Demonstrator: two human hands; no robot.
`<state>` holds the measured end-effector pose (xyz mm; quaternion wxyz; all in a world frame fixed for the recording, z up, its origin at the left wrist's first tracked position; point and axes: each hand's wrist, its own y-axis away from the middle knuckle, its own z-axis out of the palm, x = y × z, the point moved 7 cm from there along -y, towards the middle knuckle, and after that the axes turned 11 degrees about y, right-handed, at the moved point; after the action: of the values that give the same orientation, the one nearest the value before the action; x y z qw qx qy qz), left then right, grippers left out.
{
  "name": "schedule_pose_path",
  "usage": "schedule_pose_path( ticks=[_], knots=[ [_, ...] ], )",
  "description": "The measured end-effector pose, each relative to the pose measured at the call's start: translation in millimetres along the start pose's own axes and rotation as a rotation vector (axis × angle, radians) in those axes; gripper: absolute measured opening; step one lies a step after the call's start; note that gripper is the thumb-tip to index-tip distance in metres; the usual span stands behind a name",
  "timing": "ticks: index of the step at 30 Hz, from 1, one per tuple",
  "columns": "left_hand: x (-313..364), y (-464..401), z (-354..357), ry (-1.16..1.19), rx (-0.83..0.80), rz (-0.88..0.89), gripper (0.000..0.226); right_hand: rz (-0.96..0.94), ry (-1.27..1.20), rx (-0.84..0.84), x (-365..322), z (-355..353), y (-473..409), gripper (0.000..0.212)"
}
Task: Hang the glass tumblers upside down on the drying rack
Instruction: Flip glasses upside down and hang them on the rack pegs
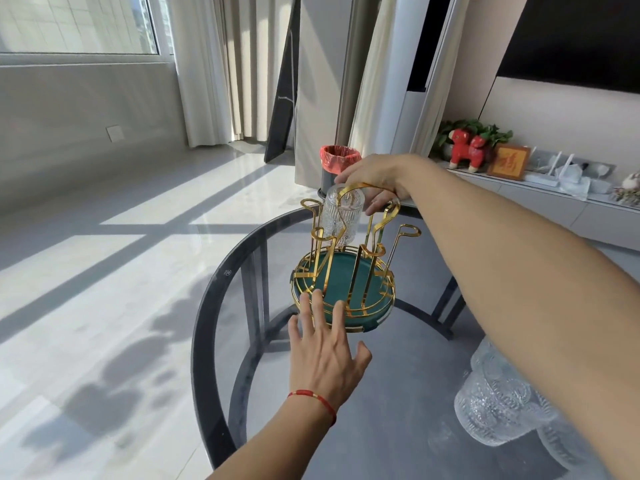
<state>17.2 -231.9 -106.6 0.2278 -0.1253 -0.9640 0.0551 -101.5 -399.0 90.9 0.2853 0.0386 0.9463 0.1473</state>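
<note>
Gripping a ribbed tumbler (341,214) upside down over the gold rack (346,271), the right hand (377,178) reached across the glass table (207,323) — the left hand (325,351), fingers spread, steadied the rack's base; more tumblers (498,403) stood near the right forearm.

Vantage: one head-worn wide-angle camera, set above and behind the person's forearms.
Facing: forward and down, across a round glass table (207,327) toward a window wall and curtains.
Nearness: close to the table; the right forearm fills the lower right corner, and the left hand (325,355) sits near frame centre.
Centre of frame: the gold drying rack (346,271), seen from above and slightly to its near side.
Far reach: the right hand (377,178) at the rack's top, floor and a low shelf beyond.
Distortion: straight lines bow near the edges.
Shared view: none; only one view is given.
</note>
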Motion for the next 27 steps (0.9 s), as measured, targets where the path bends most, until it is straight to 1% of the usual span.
schedule_pose_path(
  ticks=[3,4,6,7,8,10,12,14,16,17,18,19,21,22,24,26,27],
  knots=[
    [0.3,-0.1,-2.8,0.026,0.003,0.005,0.078,-0.039,-0.151,0.204,15.5,-9.3,14.2,0.041],
    [0.1,-0.2,-3.8,0.035,0.003,0.007,0.079,-0.060,-0.142,0.296,19.9,-12.8,23.7,0.037],
    [1.6,1.3,-4.6,0.051,-0.004,0.010,0.079,-0.097,-0.048,0.481,31.8,-18.8,52.6,0.025],
    [2.4,1.5,-6.9,0.060,-0.002,0.011,0.079,-0.115,-0.011,0.548,37.7,-20.1,70.3,0.023],
    [4.2,1.5,-9.9,0.069,-0.007,0.014,0.078,-0.129,0.007,0.583,44.9,-18.7,89.7,0.025],
    [7.5,1.2,-14.5,0.075,-0.049,0.022,0.081,-0.144,-0.004,0.577,62.5,-11.1,128.5,0.030],
    [9.3,2.7,-19.3,0.068,-0.117,0.036,0.087,-0.145,-0.046,0.555,83.5,1.5,170.5,0.027],
    [11.4,7.3,-28.8,0.091,-0.159,0.029,0.090,-0.155,-0.054,0.594,103.0,14.3,216.5,0.021],
    [20.3,15.1,-43.0,0.100,-0.119,0.037,0.086,-0.161,-0.049,0.694,123.5,27.9,266.4,0.019],
    [31.6,20.5,-49.6,0.106,-0.083,0.084,0.082,-0.166,-0.050,0.749,133.5,35.6,290.5,0.020],
    [48.3,27.6,-53.3,0.144,-0.071,0.169,0.079,-0.161,-0.064,0.800,144.2,44.1,312.9,0.021],
    [68.4,36.9,-53.9,0.228,-0.095,0.271,0.076,-0.149,-0.092,0.845,155.9,52.5,331.8,0.021],
    [107.9,59.7,-46.9,0.452,-0.206,0.419,0.076,-0.110,-0.110,0.944,178.7,64.8,359.8,0.022],
    [124.3,69.8,-40.9,0.531,-0.260,0.448,0.080,-0.083,-0.092,1.001,188.6,67.8,369.7,0.023],
    [147.2,81.4,-27.5,0.629,-0.312,0.436,0.094,-0.023,-0.069,1.080,204.7,69.4,384.2,0.023],
    [160.3,84.6,-16.5,0.680,-0.301,0.394,0.103,0.050,-0.027,1.106,220.0,71.7,392.4,0.020],
    [164.0,84.4,-12.7,0.691,-0.284,0.377,0.105,0.103,0.026,1.091,226.9,75.7,393.4,0.020]
  ],
)
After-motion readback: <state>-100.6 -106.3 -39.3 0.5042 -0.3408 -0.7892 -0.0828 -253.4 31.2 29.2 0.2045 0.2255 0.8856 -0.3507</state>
